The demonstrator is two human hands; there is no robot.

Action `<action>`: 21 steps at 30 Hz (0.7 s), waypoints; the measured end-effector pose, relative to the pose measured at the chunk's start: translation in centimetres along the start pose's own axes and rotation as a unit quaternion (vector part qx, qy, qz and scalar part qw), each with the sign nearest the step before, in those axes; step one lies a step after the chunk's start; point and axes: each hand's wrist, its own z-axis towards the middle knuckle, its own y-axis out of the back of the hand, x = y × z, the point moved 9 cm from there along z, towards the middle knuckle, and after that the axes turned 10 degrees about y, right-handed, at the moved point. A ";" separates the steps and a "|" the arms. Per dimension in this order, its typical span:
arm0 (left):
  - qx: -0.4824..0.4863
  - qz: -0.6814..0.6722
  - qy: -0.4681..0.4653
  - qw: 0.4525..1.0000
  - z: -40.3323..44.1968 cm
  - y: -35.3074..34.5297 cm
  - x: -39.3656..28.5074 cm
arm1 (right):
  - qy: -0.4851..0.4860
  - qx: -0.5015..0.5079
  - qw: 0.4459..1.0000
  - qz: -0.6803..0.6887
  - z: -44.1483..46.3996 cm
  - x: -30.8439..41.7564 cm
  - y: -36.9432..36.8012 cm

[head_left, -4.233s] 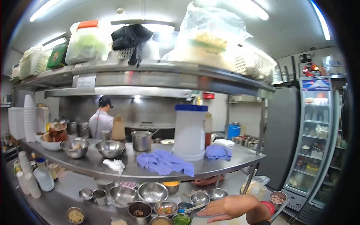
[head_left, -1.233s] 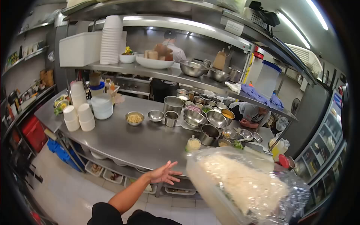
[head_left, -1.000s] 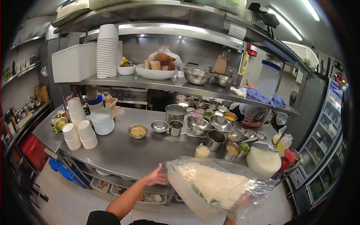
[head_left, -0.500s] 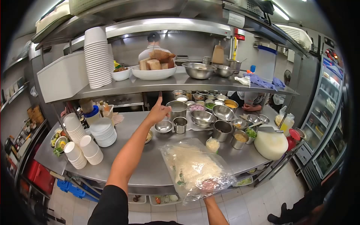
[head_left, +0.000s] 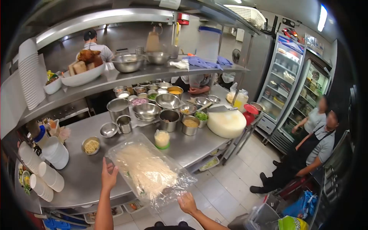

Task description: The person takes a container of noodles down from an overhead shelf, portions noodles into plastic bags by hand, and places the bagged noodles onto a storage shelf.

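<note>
A large clear plastic bag (head_left: 149,168), filled with pale crumb-like food and a little green, lies at the front edge of the steel counter, its lower end hanging over. At its lower right corner my right hand (head_left: 187,203) is closed on the plastic. My left hand (head_left: 109,174) is beside the bag's left edge, thumb and fingers apart, holding nothing. Just behind the bag stands a small tub of pale shreds (head_left: 161,138) on a green base. To the left is a metal bowl of yellowish strands (head_left: 91,146).
Several metal bowls and pots (head_left: 146,111) crowd the counter (head_left: 84,180). A big pale block (head_left: 227,122) sits at the right end, white cups and containers (head_left: 51,176) at the left. A steel shelf (head_left: 153,74) crosses above. People (head_left: 310,142) stand at right near glass-door fridges (head_left: 279,73).
The view has swung right. My left hand, earlier raised with a finger pointing over the counter, has come down beside the bag. My right hand has moved from under the bag to its corner.
</note>
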 end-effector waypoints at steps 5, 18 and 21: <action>-0.058 -0.012 0.038 0.997 -4.3 -1.0 1.5 | -0.334 0.201 0.915 -0.105 -13.4 -12.1 1.0; 0.173 -0.179 0.302 0.920 -12.0 -5.7 7.0 | -0.059 0.009 0.997 0.050 8.6 0.3 9.8; 0.237 -0.224 0.274 0.905 -14.2 -7.7 3.8 | 0.016 0.067 0.997 0.023 11.9 2.6 8.4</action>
